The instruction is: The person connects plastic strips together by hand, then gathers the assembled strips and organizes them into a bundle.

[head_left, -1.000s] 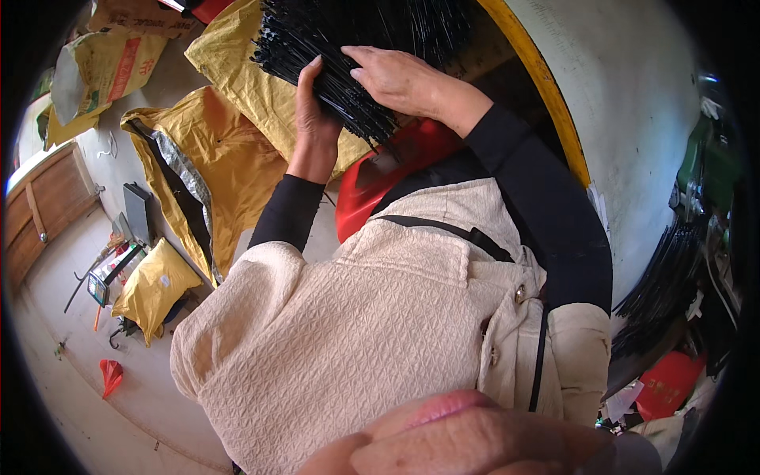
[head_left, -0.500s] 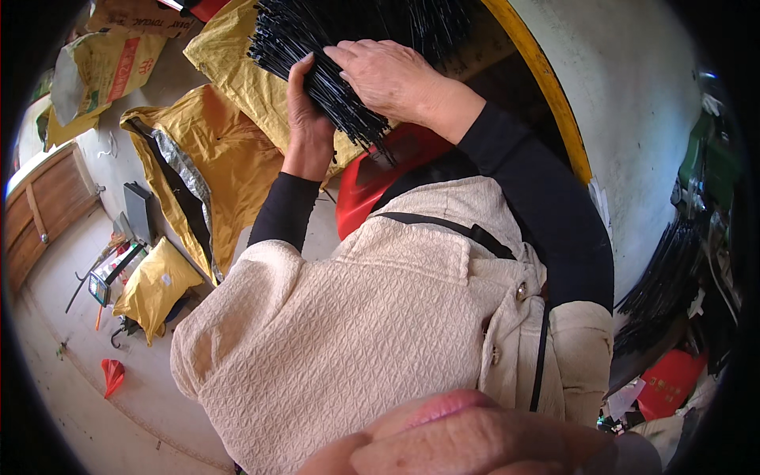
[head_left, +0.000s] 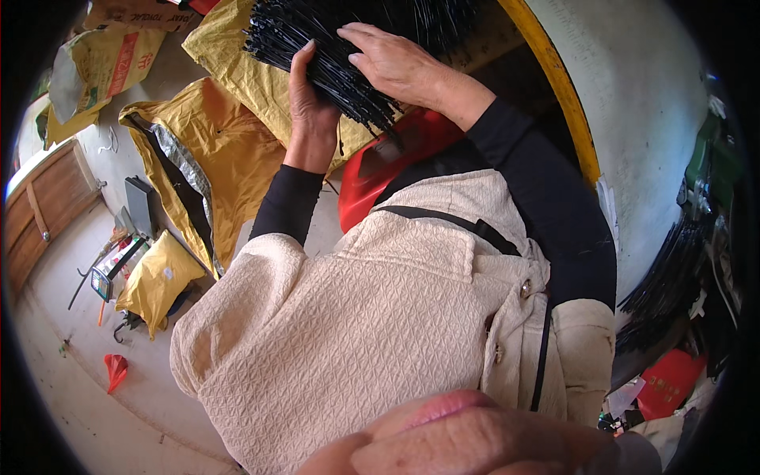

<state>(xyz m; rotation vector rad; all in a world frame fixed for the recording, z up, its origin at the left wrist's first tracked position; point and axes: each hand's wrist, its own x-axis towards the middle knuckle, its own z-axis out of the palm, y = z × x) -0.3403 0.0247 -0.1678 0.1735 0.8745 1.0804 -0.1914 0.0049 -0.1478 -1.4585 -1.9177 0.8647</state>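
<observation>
A thick bundle of thin black plastic strips (head_left: 348,89), which look like cable ties, lies slanted at the top middle. My left hand (head_left: 310,115) cups its near left side, thumb up along the strips and the other fingers hidden beneath. Over the bundle's right side is my right hand (head_left: 408,73), its fingers stretched out and slightly apart; whether they touch the strips I cannot tell. More loose black strips (head_left: 435,28) spread out behind it. Under my hands lies a yellow woven sack (head_left: 237,51).
A red plastic stool or seat (head_left: 368,178) stands below my hands. The curved yellow edge (head_left: 554,87) runs along the right. On the left are an open yellow sack (head_left: 226,146), a stuffed yellow bag (head_left: 161,273) and a scale display (head_left: 101,283). Black strands (head_left: 669,261) hang far right.
My right hand has shifted slightly right and up along the bundle, its fingers more lifted and spread. My left hand keeps its hold, with the bundle tilted a little differently.
</observation>
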